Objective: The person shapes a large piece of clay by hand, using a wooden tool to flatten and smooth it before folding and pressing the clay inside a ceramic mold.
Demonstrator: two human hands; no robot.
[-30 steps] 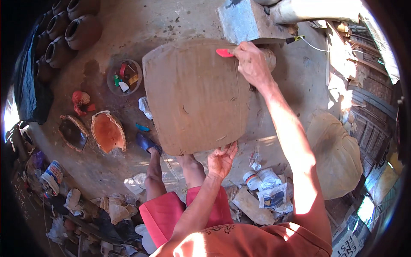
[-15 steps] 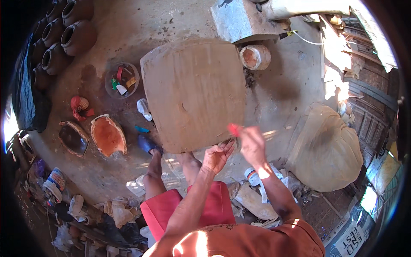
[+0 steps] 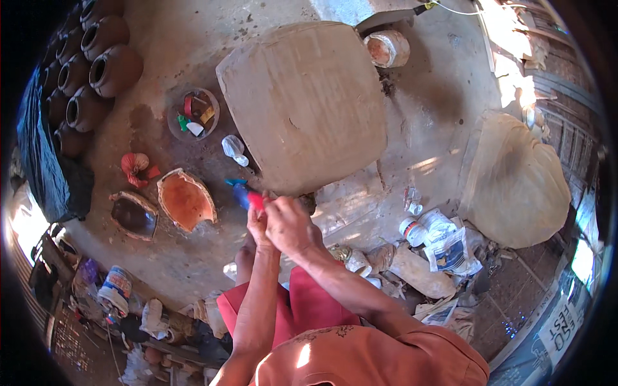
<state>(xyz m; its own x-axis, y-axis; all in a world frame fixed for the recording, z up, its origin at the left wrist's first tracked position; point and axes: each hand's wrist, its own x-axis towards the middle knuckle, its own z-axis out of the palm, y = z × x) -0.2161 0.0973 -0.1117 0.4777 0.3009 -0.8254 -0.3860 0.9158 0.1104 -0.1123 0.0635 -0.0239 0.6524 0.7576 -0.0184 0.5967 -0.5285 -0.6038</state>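
Observation:
My right hand (image 3: 288, 222) is closed on a small red piece (image 3: 257, 201), whose exact kind I cannot make out. Just beneath it, my left hand (image 3: 257, 229) is raised close to the red piece, its fingers partly covered by the right hand. Both hands meet above my lap, at the near edge of a large brown clay-smeared slab (image 3: 309, 106). A blue shoe (image 3: 241, 195) on my foot shows just beyond the red piece. Beside it lies a small flat blue piece (image 3: 234, 182).
Left of the slab are a clear basin (image 3: 172, 123) of small coloured pieces, a white bundle (image 3: 234, 150), a red cloth (image 3: 136, 166) and two broken-pot bowls (image 3: 187, 201). Clay pots (image 3: 116, 71) stand far left. A covered heap (image 3: 515, 183) and a pail (image 3: 386, 49) are on the right.
My right hand has swung left with the red piece, over to my left hand. The left hand has also shifted left. The whole view has moved and turned a little.

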